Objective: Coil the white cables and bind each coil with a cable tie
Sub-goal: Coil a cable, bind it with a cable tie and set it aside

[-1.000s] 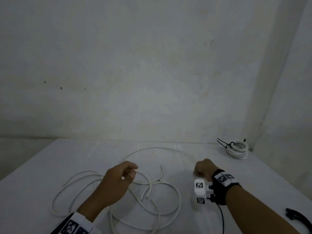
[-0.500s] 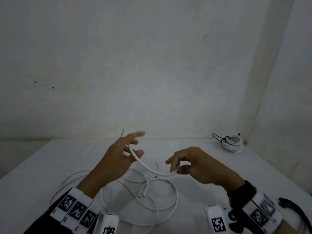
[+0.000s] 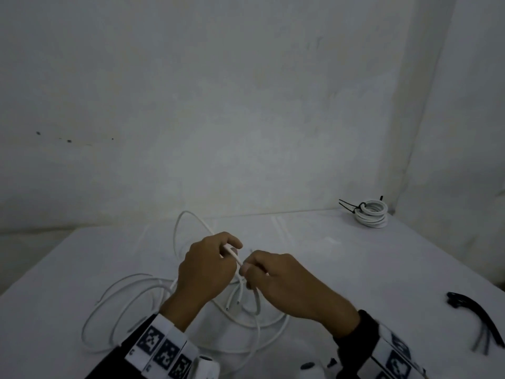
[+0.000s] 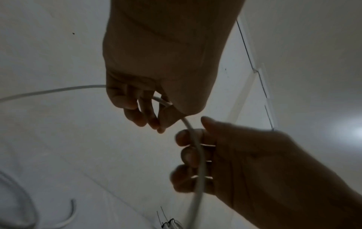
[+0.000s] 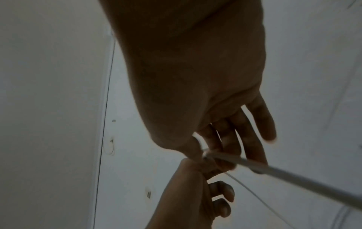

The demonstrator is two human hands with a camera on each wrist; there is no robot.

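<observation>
White-draped desk (image 3: 355, 269) against bare wall. Loose white cable (image 3: 131, 299) sprawls over near-centre of desk; one strand raised betw. both hands. Left hand (image 3: 205, 269) pinches strand, fingers curled; right hand (image 3: 284, 283) has fingers curled round it just beside. Finished coil (image 3: 372, 213), black tie on, at far right corner; spare cable ties (image 3: 475, 315) at right edge. Judged: first loop being formed. Next: feed more slack, stack even loops in left hand w/o snagging.
</observation>
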